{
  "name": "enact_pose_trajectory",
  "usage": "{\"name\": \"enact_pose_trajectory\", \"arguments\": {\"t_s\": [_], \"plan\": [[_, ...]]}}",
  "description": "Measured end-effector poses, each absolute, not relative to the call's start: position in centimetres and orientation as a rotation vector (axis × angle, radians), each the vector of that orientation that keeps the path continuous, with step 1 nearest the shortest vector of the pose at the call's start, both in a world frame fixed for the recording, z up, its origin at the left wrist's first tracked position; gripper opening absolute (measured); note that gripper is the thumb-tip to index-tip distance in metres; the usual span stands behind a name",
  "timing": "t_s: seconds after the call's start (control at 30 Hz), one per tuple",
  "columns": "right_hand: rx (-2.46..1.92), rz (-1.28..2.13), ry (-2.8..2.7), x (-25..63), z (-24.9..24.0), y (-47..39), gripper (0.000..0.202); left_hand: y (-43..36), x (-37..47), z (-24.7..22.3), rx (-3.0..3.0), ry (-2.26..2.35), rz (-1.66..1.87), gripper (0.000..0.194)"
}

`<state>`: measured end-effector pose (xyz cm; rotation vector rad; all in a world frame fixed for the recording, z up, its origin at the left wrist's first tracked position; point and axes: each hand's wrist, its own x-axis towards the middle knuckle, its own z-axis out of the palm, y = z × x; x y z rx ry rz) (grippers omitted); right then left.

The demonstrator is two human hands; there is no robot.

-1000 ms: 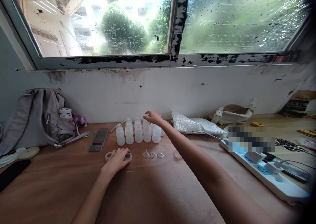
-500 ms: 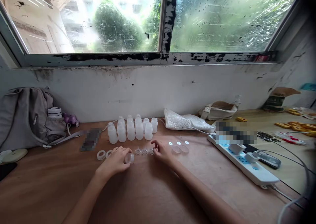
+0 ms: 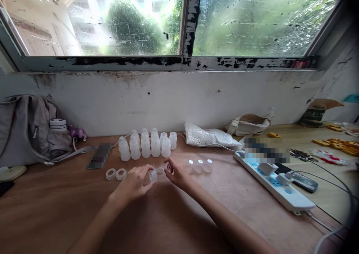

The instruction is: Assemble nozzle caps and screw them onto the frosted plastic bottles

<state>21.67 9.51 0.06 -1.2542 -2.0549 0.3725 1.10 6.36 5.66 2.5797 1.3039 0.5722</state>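
My left hand (image 3: 138, 180) grips a translucent screw ring (image 3: 153, 174), tilted on its edge between thumb and fingers. Close by, my right hand (image 3: 176, 173) pinches a clear teat-like piece (image 3: 167, 166), partly covered by the fingers. Another clear piece (image 3: 160, 170) lies on the table between my hands. Left of my left hand rest two more rings, a near one (image 3: 121, 174) and a farther one (image 3: 111, 174). Behind my hands stand several frosted white bottles (image 3: 145, 145). To the right lie three clear round covers (image 3: 198, 168) and three small white discs (image 3: 200, 161).
A power strip (image 3: 280, 186) with plugs and cables runs along the right. At the back are a silvery padded bag (image 3: 207, 136) and a beige pouch (image 3: 249, 125). A grey backpack (image 3: 25, 130) is on the left, beside a blurred dark object (image 3: 99, 155).
My left hand has shifted right and turned its ring more upright. My right hand has moved slightly left and closed on a clear piece. The camera view has shifted a little.
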Motion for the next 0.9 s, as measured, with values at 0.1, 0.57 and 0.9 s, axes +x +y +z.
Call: {"name": "enact_pose_trajectory", "arguments": {"t_s": [0.1,0.57,0.9], "plan": [[-1.152,0.352,-2.131,20.7,1.2,8.2,0.028,6.4,1.4,5.5,2.560,1.310,0.614,0.025],[-0.859,1.197,-1.794,20.0,5.3,6.4,0.036,5.8,1.7,6.1,2.278,1.241,0.730,0.034],[-0.901,1.230,-1.544,20.3,5.9,6.5,0.023,5.4,2.2,6.4,2.074,0.964,0.967,0.037]]}}
